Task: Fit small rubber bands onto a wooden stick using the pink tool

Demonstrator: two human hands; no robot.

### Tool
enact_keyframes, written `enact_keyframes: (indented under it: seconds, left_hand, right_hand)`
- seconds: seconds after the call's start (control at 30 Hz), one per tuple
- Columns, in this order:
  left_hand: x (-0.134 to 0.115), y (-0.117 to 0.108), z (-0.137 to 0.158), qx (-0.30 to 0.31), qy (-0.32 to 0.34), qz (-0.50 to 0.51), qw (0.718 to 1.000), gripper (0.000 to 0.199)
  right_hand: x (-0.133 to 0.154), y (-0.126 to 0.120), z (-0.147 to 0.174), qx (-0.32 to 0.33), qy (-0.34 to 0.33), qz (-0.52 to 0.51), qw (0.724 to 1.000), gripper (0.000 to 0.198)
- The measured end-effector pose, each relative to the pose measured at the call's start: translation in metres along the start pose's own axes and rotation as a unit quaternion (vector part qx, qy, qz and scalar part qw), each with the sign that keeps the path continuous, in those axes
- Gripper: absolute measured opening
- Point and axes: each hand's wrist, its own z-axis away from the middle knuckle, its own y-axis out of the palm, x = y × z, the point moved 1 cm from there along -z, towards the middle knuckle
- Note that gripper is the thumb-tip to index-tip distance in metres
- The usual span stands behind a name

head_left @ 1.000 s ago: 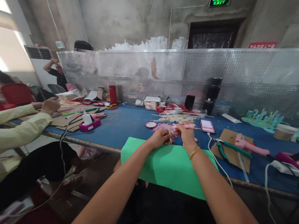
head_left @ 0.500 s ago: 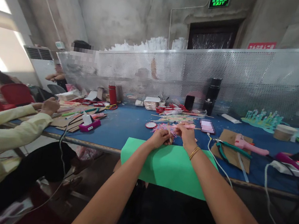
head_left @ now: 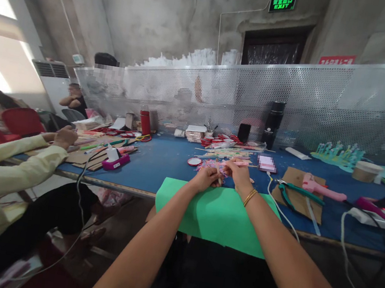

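My left hand [head_left: 206, 177] is closed around a short pale stick [head_left: 219, 181], just above the table edge. Beside it my right hand [head_left: 238, 173] is closed on a slim pink tool [head_left: 242, 163], whose thin end points right; its exact kind is too small to tell. The two hands nearly meet. Beneath and behind them lies a heap of small pink and purple strips [head_left: 205, 166]. A green sheet [head_left: 215, 216] hangs over the table's front edge and my lap, under both forearms.
A round red-rimmed lid [head_left: 194, 162] lies left of the heap. To the right are teal-handled pliers [head_left: 288, 194], a pink glue gun [head_left: 320, 187] on cardboard [head_left: 291, 176], and white cables. A black flask [head_left: 272, 125] stands behind. At left, a co-worker's yellow sleeve [head_left: 37, 165] reaches the table.
Both hands stay in nearly the same place with the same grips. The view shifts very slightly; nothing else has visibly moved.
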Motion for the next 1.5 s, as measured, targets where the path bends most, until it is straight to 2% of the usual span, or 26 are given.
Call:
enact_keyframes:
  seconds: [0.27,0.43,0.63,0.83,1.5]
  left_hand:
    - [0.0006,-0.0004,-0.0004,0.001,-0.001,-0.004,1.0,0.037]
    - [-0.0021,0.0001,0.0013,0.002,-0.004,0.005,1.0,0.034]
    - [-0.0006,-0.0001,0.0004,-0.003,-0.009,0.001,1.0,0.034]
    - [-0.0008,0.0,0.0,0.003,-0.005,0.013,1.0,0.033]
    - [0.0011,-0.0008,-0.0007,0.005,-0.006,0.001,1.0,0.032]
  right_hand:
    - [0.0035,-0.0007,0.0008,-0.011,-0.008,-0.014,1.0,0.026]
    - [0.0003,0.0017,0.0011,0.025,0.006,-0.014,1.0,0.025]
    - [-0.0012,-0.0005,-0.0013,-0.008,0.003,-0.013,1.0,0.022]
    - [-0.0012,0.0006,-0.0002,0.024,0.004,-0.022,0.999,0.022]
    - [-0.0016,-0.0005,-0.0021,0.005,0.003,-0.011,1.0,0.026]
